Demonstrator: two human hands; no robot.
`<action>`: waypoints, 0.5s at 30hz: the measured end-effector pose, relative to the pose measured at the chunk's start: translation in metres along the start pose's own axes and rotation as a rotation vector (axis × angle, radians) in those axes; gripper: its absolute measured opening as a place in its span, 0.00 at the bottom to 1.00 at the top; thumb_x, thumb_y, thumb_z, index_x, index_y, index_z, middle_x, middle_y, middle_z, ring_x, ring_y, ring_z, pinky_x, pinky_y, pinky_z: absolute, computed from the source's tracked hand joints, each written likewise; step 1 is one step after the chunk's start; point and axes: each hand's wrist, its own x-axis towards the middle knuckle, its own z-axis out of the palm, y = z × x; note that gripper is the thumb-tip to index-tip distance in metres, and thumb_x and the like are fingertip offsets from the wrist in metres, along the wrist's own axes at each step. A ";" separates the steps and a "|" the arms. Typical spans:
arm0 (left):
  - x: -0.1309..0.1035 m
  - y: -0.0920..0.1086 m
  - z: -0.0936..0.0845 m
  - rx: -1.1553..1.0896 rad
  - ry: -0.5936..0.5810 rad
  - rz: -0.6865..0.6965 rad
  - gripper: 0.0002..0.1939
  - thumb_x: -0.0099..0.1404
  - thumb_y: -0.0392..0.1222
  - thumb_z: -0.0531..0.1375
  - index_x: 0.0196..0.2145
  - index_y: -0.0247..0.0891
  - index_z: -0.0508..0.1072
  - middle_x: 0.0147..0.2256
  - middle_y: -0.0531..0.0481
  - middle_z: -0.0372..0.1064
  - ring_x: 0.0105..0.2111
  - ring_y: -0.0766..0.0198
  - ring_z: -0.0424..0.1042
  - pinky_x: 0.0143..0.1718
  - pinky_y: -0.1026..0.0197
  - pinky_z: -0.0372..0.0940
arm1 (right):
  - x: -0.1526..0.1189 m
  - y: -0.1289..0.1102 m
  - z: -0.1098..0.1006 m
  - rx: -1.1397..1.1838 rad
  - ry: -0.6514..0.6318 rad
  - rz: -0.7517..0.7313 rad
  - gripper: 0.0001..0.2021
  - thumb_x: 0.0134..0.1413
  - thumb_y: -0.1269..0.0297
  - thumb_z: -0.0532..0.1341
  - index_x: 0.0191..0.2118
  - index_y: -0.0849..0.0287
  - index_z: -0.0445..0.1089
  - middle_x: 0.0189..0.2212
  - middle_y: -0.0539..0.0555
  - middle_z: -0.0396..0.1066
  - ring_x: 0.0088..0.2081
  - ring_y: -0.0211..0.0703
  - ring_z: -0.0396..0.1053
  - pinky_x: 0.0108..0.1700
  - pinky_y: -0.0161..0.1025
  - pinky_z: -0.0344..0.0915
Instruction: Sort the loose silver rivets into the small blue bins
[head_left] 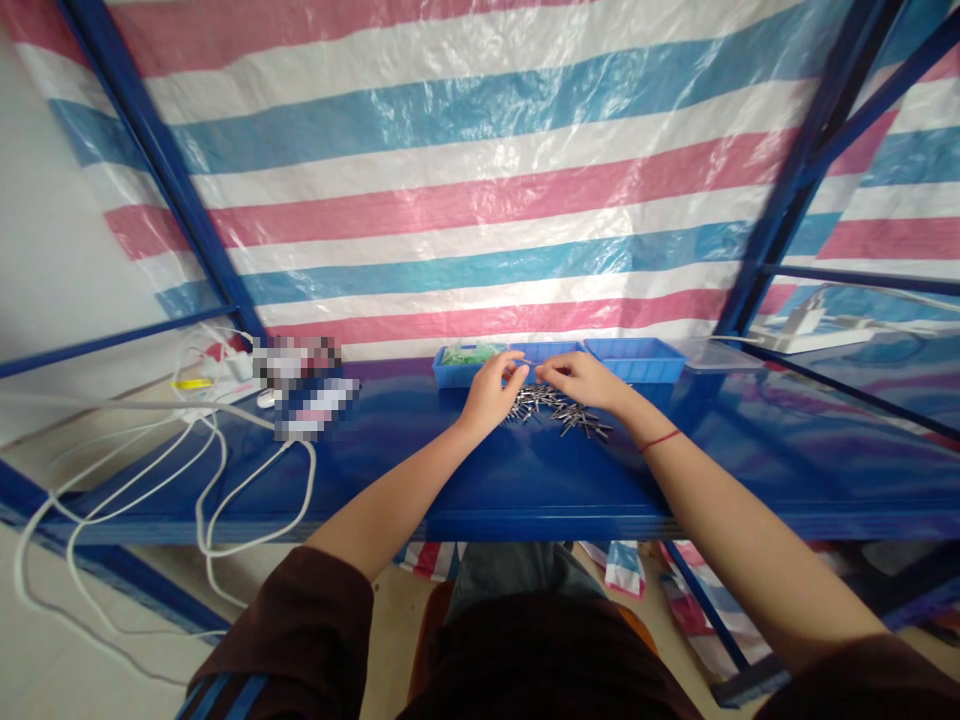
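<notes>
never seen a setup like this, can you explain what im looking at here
There is no machine here: these are a person's own bare hands, seen in one picture from a camera worn on the head, looking forward and down. The left hand and right hand are close together over a blue table. Near them lies a pile of thin metal pieces; behind stand three blue bins, the left one with green pieces. Something thin seems to be between the fingertips, too small to name.
</notes>
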 end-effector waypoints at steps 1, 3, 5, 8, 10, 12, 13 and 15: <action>0.000 0.000 0.000 -0.001 -0.004 -0.016 0.15 0.63 0.42 0.55 0.47 0.37 0.67 0.34 0.49 0.68 0.30 0.67 0.68 0.39 0.62 0.65 | 0.002 0.004 0.000 -0.005 0.029 0.051 0.21 0.55 0.51 0.50 0.25 0.62 0.71 0.18 0.50 0.63 0.23 0.36 0.58 0.28 0.36 0.53; -0.002 0.000 0.000 0.024 -0.068 -0.025 0.17 0.64 0.42 0.54 0.50 0.37 0.65 0.34 0.49 0.68 0.32 0.66 0.68 0.41 0.60 0.65 | 0.005 0.015 -0.002 0.027 0.162 0.192 0.23 0.54 0.49 0.50 0.27 0.63 0.72 0.19 0.52 0.66 0.23 0.37 0.60 0.28 0.36 0.54; -0.004 0.000 0.000 0.099 -0.196 -0.004 0.16 0.63 0.44 0.54 0.49 0.39 0.67 0.36 0.48 0.69 0.36 0.63 0.68 0.45 0.58 0.64 | 0.007 0.030 -0.006 0.118 0.358 0.346 0.24 0.53 0.47 0.50 0.28 0.64 0.72 0.19 0.54 0.66 0.22 0.38 0.61 0.28 0.37 0.56; -0.009 0.000 -0.001 0.236 -0.391 0.026 0.14 0.61 0.48 0.56 0.43 0.43 0.72 0.39 0.47 0.69 0.43 0.57 0.66 0.48 0.53 0.61 | 0.006 0.051 -0.013 0.245 0.602 0.508 0.28 0.53 0.42 0.48 0.29 0.65 0.71 0.15 0.53 0.62 0.18 0.38 0.58 0.23 0.37 0.55; -0.010 0.000 -0.001 0.287 -0.476 0.036 0.14 0.60 0.51 0.56 0.40 0.45 0.75 0.41 0.47 0.68 0.44 0.55 0.65 0.48 0.51 0.59 | 0.004 0.059 -0.017 0.313 0.674 0.580 0.31 0.53 0.39 0.46 0.30 0.65 0.70 0.12 0.52 0.58 0.16 0.38 0.56 0.20 0.37 0.53; -0.010 -0.001 0.000 0.303 -0.524 0.053 0.12 0.60 0.50 0.56 0.37 0.46 0.76 0.41 0.47 0.69 0.43 0.55 0.65 0.48 0.51 0.58 | 0.001 0.061 -0.019 0.364 0.674 0.599 0.33 0.53 0.37 0.44 0.31 0.64 0.70 0.11 0.52 0.56 0.14 0.38 0.53 0.18 0.38 0.52; -0.010 -0.001 0.000 0.301 -0.536 0.061 0.11 0.61 0.49 0.56 0.36 0.46 0.76 0.40 0.48 0.69 0.42 0.56 0.65 0.47 0.52 0.58 | 0.001 0.061 -0.019 0.381 0.658 0.588 0.34 0.53 0.36 0.42 0.31 0.64 0.70 0.10 0.51 0.55 0.14 0.38 0.53 0.17 0.38 0.51; -0.010 0.000 0.000 0.282 -0.545 0.076 0.10 0.61 0.46 0.56 0.34 0.45 0.77 0.38 0.48 0.70 0.41 0.58 0.65 0.47 0.54 0.57 | 0.000 0.058 -0.019 0.405 0.629 0.548 0.35 0.52 0.35 0.42 0.31 0.63 0.71 0.10 0.51 0.55 0.13 0.38 0.52 0.16 0.38 0.51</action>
